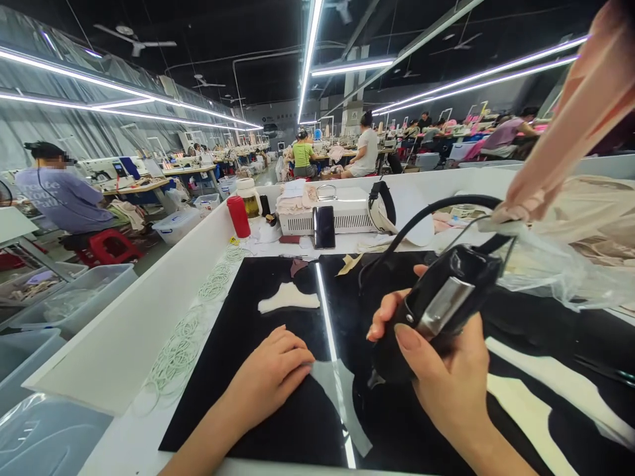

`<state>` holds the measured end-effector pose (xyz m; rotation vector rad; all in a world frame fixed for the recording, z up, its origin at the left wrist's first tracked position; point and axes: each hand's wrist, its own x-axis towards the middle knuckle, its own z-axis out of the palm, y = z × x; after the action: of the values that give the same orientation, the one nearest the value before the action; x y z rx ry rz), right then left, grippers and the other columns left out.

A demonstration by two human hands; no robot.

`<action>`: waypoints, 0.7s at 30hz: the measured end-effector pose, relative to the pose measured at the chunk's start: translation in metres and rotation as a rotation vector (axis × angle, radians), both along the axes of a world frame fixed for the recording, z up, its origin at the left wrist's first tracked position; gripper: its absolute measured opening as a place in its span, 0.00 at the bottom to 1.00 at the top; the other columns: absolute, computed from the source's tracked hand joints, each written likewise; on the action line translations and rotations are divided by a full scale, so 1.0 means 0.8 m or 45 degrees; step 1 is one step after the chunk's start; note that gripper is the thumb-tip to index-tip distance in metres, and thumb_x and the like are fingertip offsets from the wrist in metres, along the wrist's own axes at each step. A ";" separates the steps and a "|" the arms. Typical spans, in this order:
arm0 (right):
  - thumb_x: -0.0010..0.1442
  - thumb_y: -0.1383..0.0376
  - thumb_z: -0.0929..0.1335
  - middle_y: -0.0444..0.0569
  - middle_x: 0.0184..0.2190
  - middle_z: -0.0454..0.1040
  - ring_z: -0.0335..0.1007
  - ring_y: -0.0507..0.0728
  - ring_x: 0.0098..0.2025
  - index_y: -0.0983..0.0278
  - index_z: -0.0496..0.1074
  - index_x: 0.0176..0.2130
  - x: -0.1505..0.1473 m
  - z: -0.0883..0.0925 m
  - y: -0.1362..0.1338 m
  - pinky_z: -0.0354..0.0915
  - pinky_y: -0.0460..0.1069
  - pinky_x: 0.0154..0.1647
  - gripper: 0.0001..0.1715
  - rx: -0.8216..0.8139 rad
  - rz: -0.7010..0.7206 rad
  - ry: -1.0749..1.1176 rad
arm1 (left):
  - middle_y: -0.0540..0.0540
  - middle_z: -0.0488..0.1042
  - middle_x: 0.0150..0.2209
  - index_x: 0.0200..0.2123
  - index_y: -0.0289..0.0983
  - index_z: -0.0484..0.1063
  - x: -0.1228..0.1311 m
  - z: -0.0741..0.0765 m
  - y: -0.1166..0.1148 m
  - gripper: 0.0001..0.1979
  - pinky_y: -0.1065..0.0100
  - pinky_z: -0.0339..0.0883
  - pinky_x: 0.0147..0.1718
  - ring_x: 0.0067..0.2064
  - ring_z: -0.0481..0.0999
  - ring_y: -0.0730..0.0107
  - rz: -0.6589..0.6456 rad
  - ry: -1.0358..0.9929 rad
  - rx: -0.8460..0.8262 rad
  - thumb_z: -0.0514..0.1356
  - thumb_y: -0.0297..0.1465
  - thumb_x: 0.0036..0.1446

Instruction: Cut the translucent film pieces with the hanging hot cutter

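My left hand (pixel 272 370) lies palm down on a glossy black board (pixel 223 403), its fingertips at the upper left corner of a curved, translucent grey piece (pixel 333 390). The fingers look laid down rather than closed around anything. In my right hand (pixel 456 377) is a black corded hand tool (pixel 436 297) with a silver plate on its side. Its small metal tip (pixel 376 379) points down, right of the translucent piece, and I cannot tell whether it touches the board. A white cut piece (pixel 288 297) rests farther back on the board.
Cream cut pieces (pixel 526 416) lie at the right. Behind the board stand a phone (pixel 324 227), a white vented box (pixel 347 215) and a red cylinder (pixel 239 217). Green cord coils (pixel 181 347) line the left side. The tool's cable (pixel 421 215) arches beside hanging pink fabric (pixel 560 125).
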<state>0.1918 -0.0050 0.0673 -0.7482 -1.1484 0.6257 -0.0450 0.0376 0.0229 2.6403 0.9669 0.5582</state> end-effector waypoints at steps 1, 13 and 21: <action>0.65 0.61 0.75 0.41 0.36 0.75 0.76 0.53 0.30 0.53 0.66 0.48 -0.002 -0.001 0.001 0.76 0.49 0.32 0.17 0.001 0.005 0.028 | 0.49 0.78 0.44 0.45 0.41 0.77 0.002 -0.001 -0.001 0.07 0.51 0.58 0.69 0.49 0.78 0.66 -0.018 0.012 -0.019 0.59 0.27 0.70; 0.64 0.66 0.73 0.41 0.35 0.76 0.74 0.51 0.27 0.53 0.67 0.50 -0.032 -0.006 0.000 0.74 0.48 0.29 0.17 0.087 0.071 0.129 | 0.44 0.75 0.59 0.57 0.43 0.73 0.024 -0.003 -0.022 0.22 0.43 0.46 0.72 0.62 0.73 0.58 -0.035 -0.013 -0.203 0.70 0.35 0.61; 0.63 0.72 0.71 0.41 0.36 0.75 0.75 0.52 0.29 0.51 0.65 0.61 -0.036 -0.011 -0.001 0.76 0.48 0.31 0.31 0.081 0.082 0.082 | 0.42 0.69 0.65 0.66 0.46 0.68 0.032 0.003 -0.034 0.42 0.41 0.37 0.73 0.68 0.64 0.50 -0.123 0.072 -0.423 0.75 0.47 0.51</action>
<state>0.1629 -0.0059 0.0584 -0.6344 -1.1313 0.6595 -0.0197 0.0106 0.0254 2.3990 0.8582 0.2741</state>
